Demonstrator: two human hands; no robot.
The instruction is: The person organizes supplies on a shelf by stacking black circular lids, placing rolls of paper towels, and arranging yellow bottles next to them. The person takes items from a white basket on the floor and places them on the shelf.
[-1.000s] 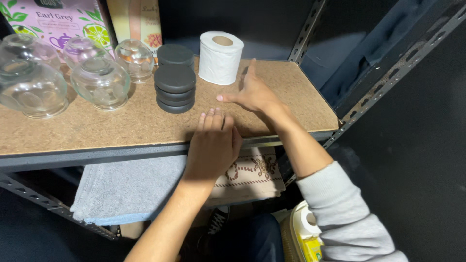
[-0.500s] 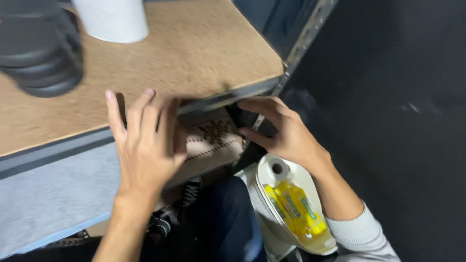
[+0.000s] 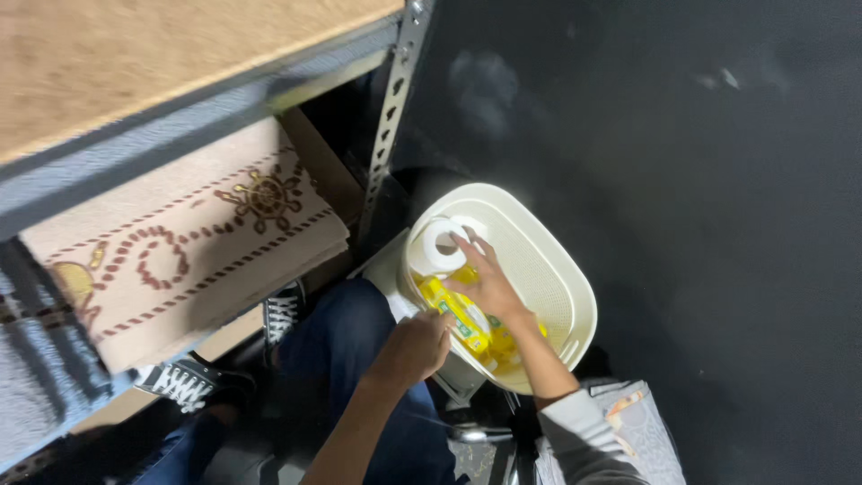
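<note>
A cream plastic basket (image 3: 575, 296) sits on the dark floor beside my legs. It holds a white toilet paper roll (image 3: 434, 250) and several yellow packs (image 3: 460, 316). My right hand (image 3: 489, 286) reaches into the basket from the lower right. Its fingers are spread, with the tips on the roll and the palm over the yellow packs. My left hand (image 3: 415, 348) is curled against the basket's near rim and seems to grip it.
A metal shelf upright (image 3: 395, 99) stands just left of the basket, with the brown shelf board (image 3: 135, 54) above. A folded beige patterned towel (image 3: 180, 242) and a grey towel (image 3: 36, 386) lie on the lower shelf. My shoes (image 3: 283, 310) are below.
My view has dropped from the shelf top to the floor basket. Both hands left the shelf edge; the right went into the basket and the left to its rim.
</note>
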